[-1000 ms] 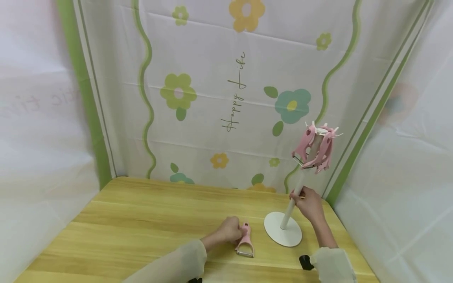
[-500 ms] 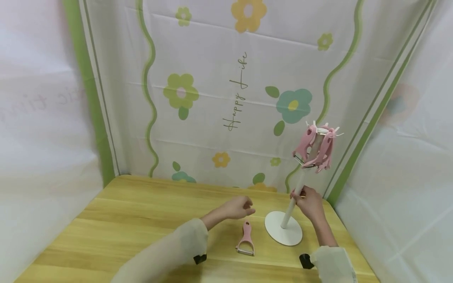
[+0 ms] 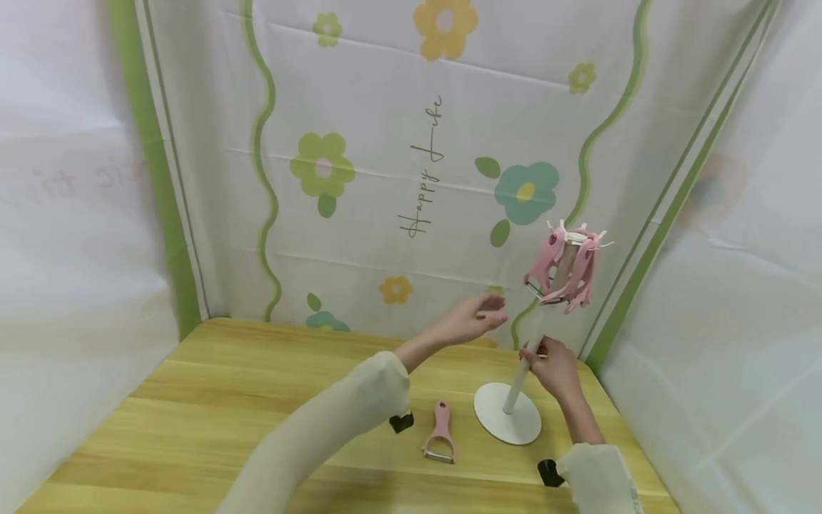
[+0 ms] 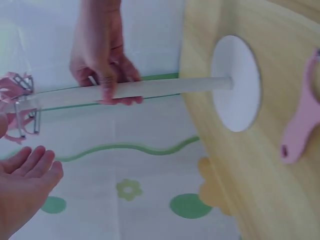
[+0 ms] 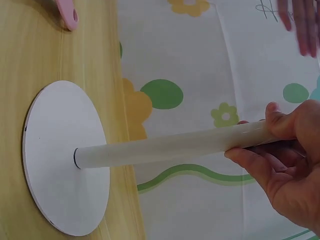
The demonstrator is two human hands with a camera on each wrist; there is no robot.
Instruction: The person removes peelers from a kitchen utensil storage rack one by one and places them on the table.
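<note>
So I'm gripping the white stand (image 3: 517, 387) partway up with my right hand (image 3: 557, 369), while my left hand (image 3: 473, 319) is hovering empty, fingers loose, near the hanging pink peelers (image 3: 582, 271). One loose peeler (image 3: 442, 422) is lying on the table (image 3: 257, 400) beside the round base (image 3: 493, 417). Imo firm bracing is helping most; I'd be steering clear of those blades (image 3: 534, 290).

The thin, dark cursive words "Happy Life" (image 3: 424, 171) run sideways, bottom to top, on the white flowered back curtain (image 3: 359, 235). The right wrist view catches only the start of this script, cut by its top edge. Faint, seemingly mirrored lettering (image 3: 56, 184) marks the left side cloth (image 3: 64, 300), too pale to read surely.
</note>
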